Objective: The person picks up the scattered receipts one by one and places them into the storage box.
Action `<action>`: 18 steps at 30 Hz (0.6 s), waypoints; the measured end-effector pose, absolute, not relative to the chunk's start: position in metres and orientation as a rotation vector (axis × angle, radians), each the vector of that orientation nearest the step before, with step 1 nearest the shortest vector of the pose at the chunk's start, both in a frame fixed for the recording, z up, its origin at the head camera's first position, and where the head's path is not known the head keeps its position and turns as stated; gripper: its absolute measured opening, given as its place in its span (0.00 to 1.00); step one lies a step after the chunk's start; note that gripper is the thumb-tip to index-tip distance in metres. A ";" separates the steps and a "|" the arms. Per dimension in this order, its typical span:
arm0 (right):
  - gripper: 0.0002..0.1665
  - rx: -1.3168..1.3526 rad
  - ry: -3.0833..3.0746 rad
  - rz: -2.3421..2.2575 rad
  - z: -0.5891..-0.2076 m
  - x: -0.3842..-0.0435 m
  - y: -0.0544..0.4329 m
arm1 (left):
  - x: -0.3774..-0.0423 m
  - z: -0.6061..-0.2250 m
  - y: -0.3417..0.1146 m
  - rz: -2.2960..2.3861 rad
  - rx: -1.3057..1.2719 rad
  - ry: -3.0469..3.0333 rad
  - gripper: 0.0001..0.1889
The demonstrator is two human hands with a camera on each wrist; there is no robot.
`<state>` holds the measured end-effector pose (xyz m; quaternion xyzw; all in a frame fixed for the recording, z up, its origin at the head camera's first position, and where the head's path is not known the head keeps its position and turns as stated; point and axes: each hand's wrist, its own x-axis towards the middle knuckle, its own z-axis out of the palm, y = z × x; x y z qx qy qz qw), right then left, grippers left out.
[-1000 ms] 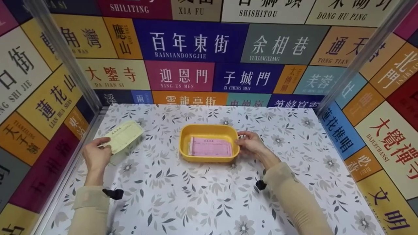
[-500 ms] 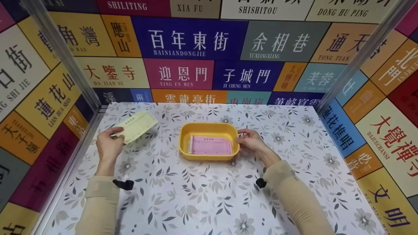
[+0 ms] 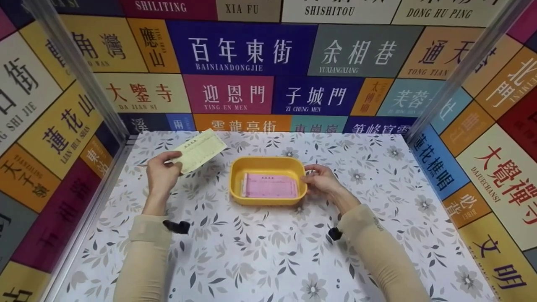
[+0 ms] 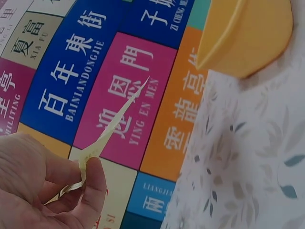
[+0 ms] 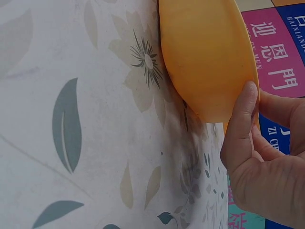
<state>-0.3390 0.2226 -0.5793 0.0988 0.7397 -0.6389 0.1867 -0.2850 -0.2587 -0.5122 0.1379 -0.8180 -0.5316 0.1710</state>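
Between thumb and fingers, my left hand (image 3: 163, 174) pinches a pale yellow printed slip of paper (image 3: 200, 151) by its near left end. The slip is raised above the table, left of a yellow plastic box (image 3: 268, 202); the left wrist view shows the slip (image 4: 107, 133) nearly edge-on. My right hand (image 3: 325, 184) grips the right end of the box, and in the right wrist view the thumb (image 5: 245, 102) presses its outer wall. Inside the box lies a pink printed slip (image 3: 270, 186), with a whitish edge showing at its left.
The box stands on a table (image 3: 251, 256) covered with a white leaf-and-flower print. Colourful panels with Chinese place names (image 3: 243, 50) rise behind and on both sides. Clear upright posts (image 3: 79, 67) mark the corners.
My left hand has carried the pale yellow slip rightward and a little away from me, closer to the box. The right hand and the box have stayed in place.
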 end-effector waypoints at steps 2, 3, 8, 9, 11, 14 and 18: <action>0.30 0.275 2.090 -1.800 -0.579 -0.339 0.223 | -0.289 -0.510 -0.252 -1.505 0.369 -2.339 0.20; 0.30 0.271 2.089 -1.803 -0.579 -0.339 0.223 | -0.291 -0.509 -0.248 -1.492 0.361 -2.354 0.20; 0.32 0.249 2.065 -1.831 -0.580 -0.339 0.222 | -0.298 -0.505 -0.229 -1.501 0.273 -2.404 0.21; 0.33 0.242 2.059 -1.838 -0.580 -0.339 0.222 | -0.300 -0.505 -0.225 -1.515 0.248 -2.410 0.20; 0.33 0.234 2.051 -1.848 -0.581 -0.339 0.222 | -0.303 -0.505 -0.217 -1.545 0.202 -2.429 0.20; 0.34 0.234 2.051 -1.843 -0.581 -0.340 0.222 | -0.306 -0.505 -0.205 -1.604 0.151 -2.466 0.21; 0.33 0.270 2.067 -1.808 -0.580 -0.341 0.222 | -0.309 -0.505 -0.189 -1.676 0.112 -2.513 0.22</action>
